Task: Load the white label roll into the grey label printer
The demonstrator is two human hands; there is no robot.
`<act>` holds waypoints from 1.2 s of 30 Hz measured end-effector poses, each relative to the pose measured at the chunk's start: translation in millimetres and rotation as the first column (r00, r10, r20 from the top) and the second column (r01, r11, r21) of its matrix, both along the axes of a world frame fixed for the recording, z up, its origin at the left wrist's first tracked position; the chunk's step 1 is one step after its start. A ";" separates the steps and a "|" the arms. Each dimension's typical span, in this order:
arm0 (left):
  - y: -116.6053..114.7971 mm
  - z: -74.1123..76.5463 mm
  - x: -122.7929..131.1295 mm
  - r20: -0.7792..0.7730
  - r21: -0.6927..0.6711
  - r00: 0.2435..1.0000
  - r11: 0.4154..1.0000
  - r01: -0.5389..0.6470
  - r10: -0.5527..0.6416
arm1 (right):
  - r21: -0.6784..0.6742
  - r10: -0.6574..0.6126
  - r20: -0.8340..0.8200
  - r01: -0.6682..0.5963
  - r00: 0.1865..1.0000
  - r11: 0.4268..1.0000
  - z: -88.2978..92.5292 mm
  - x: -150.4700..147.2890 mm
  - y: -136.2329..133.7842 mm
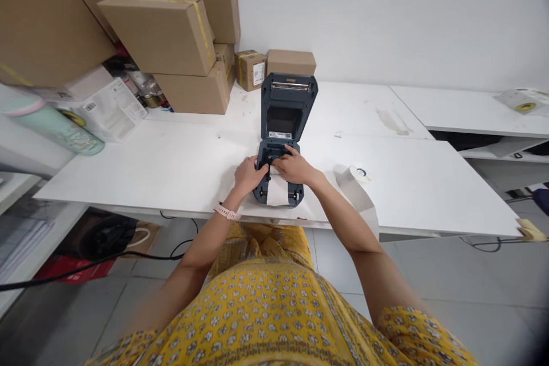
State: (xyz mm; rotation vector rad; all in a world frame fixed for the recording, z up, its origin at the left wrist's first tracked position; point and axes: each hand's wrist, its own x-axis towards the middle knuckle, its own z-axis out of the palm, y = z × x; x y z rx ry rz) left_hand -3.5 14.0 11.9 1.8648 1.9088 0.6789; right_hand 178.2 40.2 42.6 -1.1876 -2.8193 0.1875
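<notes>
On a white worktop (193, 154) before a plain white wall (386, 17), the dark blue printer (278, 142) sits at the near edge, lid (286, 100) raised, long axis running front to back, paper strip (278, 190) pointing nearward, left hand (249, 174) and right hand (295, 167) at its interior, each grip's closure impossible to tell.

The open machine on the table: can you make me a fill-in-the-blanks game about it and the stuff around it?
1. The dark machine has a lid that isn't shut; it is ____.
2. The right wrist is bare; the pink wristband is on the ____ one.
3. The loose paper roll is on the machine's ____ side.
4. The patterned clothes are mostly ____.

Missing words: open; left; right; yellow.
</notes>
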 end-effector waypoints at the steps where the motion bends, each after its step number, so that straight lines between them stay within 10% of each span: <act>1: 0.1 2.5 -0.4 -0.044 -0.010 0.999 1.000 0.018 -0.018 | -0.005 0.006 0.045 -0.006 0.999 1.000 -1.2 -1.4 1.4; 9: 1.5 13.8 -3.2 -0.210 -0.070 0.971 0.992 0.105 -0.117 | -0.337 0.041 -0.261 -0.131 0.964 0.932 13.8 21.2 8.3; 13: -2.7 12.1 -0.1 -0.205 -0.070 0.975 0.995 0.073 -0.086 | -0.442 -0.041 -0.597 -0.286 0.801 0.850 42.0 69.3 -1.0; 17: -4.9 13.0 2.2 -0.222 -0.098 0.973 0.994 0.046 -0.067 | -0.463 -0.223 -0.686 -0.179 0.693 0.868 50.9 119.9 -13.7; 28: -1.0 5.7 1.3 -0.216 -0.064 0.975 0.997 0.031 -0.044 | -0.442 -0.513 -0.432 0.322 0.742 0.837 -63.6 118.8 -26.7; 33: -1.6 3.7 -0.3 -0.209 -0.050 0.976 0.998 0.047 -0.056 | -0.368 -0.499 -0.454 0.354 0.738 0.860 -24.8 119.7 -52.1; 36: -1.7 2.7 -0.4 -0.211 -0.049 0.976 0.998 0.045 -0.055 | -0.249 -0.421 -0.676 0.350 0.605 0.903 12.7 146.8 -80.6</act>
